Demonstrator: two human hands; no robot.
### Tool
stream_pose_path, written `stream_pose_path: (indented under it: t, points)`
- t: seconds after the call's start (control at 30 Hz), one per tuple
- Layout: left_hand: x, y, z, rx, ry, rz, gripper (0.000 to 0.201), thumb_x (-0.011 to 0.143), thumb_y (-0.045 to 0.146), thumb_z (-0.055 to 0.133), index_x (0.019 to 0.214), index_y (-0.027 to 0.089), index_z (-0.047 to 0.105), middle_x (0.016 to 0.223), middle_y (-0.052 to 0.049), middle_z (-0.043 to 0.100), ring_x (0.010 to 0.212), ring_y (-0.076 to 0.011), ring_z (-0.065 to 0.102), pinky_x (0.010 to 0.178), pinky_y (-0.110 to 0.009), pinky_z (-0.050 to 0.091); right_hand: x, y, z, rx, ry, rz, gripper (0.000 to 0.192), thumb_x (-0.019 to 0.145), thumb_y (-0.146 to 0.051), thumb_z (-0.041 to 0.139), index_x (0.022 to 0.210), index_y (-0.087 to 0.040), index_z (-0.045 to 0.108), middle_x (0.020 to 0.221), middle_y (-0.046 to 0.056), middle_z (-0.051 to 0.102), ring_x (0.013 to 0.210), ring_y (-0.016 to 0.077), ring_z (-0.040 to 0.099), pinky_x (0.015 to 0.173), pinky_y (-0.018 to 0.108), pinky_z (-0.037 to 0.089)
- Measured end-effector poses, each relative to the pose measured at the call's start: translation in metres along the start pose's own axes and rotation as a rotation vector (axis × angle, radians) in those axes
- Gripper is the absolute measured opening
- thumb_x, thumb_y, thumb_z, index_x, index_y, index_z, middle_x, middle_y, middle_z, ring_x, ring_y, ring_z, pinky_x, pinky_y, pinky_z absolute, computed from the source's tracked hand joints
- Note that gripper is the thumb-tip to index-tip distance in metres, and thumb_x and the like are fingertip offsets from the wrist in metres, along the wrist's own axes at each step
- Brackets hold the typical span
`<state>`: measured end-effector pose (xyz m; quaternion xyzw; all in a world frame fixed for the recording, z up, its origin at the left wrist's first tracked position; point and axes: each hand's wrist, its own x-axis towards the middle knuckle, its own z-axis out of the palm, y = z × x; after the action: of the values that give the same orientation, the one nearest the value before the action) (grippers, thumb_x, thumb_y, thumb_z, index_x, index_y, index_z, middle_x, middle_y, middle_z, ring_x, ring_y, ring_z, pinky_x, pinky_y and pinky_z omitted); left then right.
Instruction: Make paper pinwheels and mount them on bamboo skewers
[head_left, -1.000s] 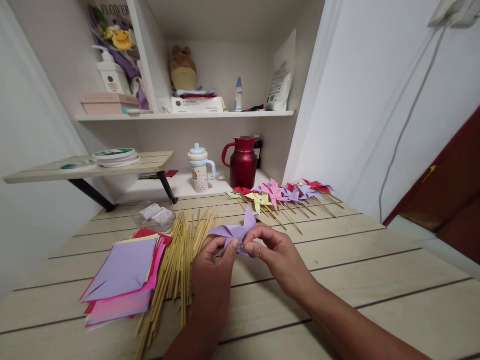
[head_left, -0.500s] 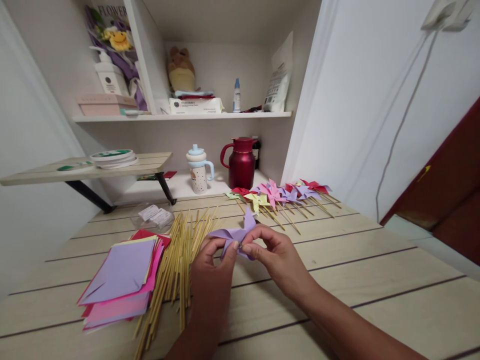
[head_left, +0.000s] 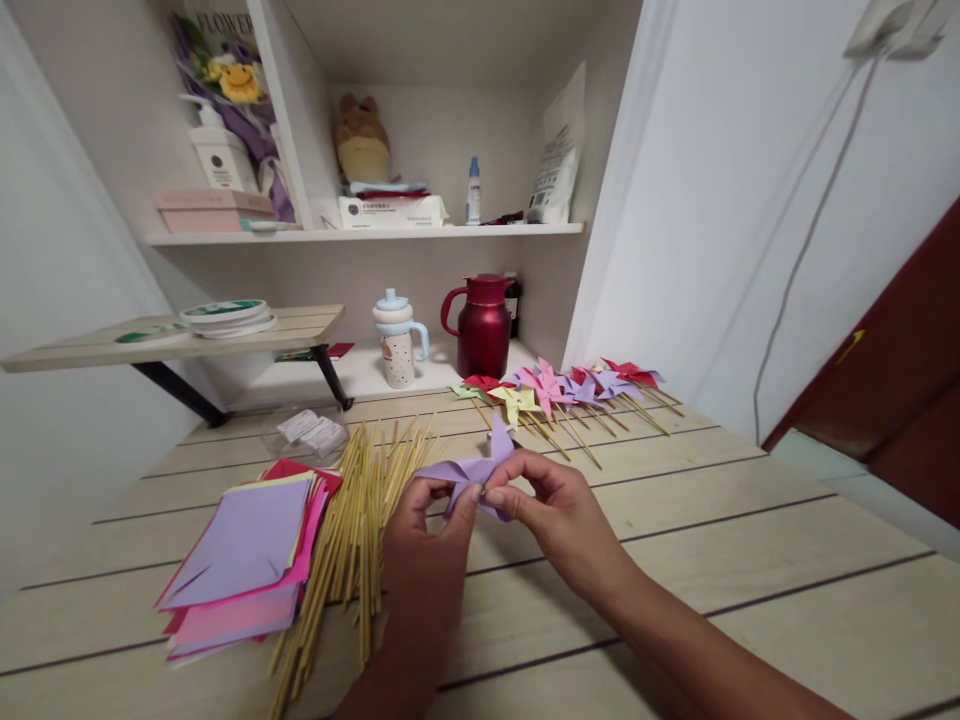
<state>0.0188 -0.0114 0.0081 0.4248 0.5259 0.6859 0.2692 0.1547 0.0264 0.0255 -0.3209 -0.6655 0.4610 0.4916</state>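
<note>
Both hands are meeting over the wooden table [head_left: 750, 540], pinching a folded purple pinwheel head [head_left: 469, 470] between them; the left hand [head_left: 427, 535] is gripping it with thumb and fingers at its near edge, and the right hand [head_left: 551, 510] is closing its fingertips on the centre, where something small and pin-like seems to be held, though it is too small to tell. Beyond the right hand, a row of finished pinwheels [head_left: 562, 390] is lying on sticks; left of the left hand, a bundle of bare bamboo sticks [head_left: 356, 530] and a stack of coloured paper squares [head_left: 244, 555] are waiting, so plenty appears left to make.
</note>
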Motion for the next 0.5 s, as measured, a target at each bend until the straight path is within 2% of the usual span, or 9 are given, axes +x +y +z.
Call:
stream_pose_path:
  t: [0.17, 0.5]
  points:
    - [0.0008, -0.0017, 0.0005, -0.032, -0.013, -0.036, 0.018, 0.07, 0.031, 0.076, 0.082, 0.021, 0.067, 0.083, -0.002, 0.072, 0.083, -0.0186, 0.066, 0.08, -0.032, 0.05, 0.0002, -0.0006, -0.0002, 0.0, 0.004, 0.011, 0.006, 0.08, -0.025, 0.07, 0.077, -0.02, 0.069, 0.074, -0.002, 0.065, 0.072, 0.0158, 0.055, 0.069, 0.028, 0.042]
    - [0.0046, 0.0026, -0.0005, -0.116, -0.054, -0.106, 0.016, 0.067, 0.03, 0.078, 0.071, 0.02, 0.065, 0.071, 0.001, 0.071, 0.072, -0.0154, 0.064, 0.071, -0.027, 0.049, 0.0005, 0.0006, 0.0001, 0.034, 0.023, 0.029, 0.011, 0.079, -0.029, 0.071, 0.075, -0.02, 0.067, 0.072, 0.0, 0.064, 0.069, 0.0155, 0.055, 0.065, 0.028, 0.043]
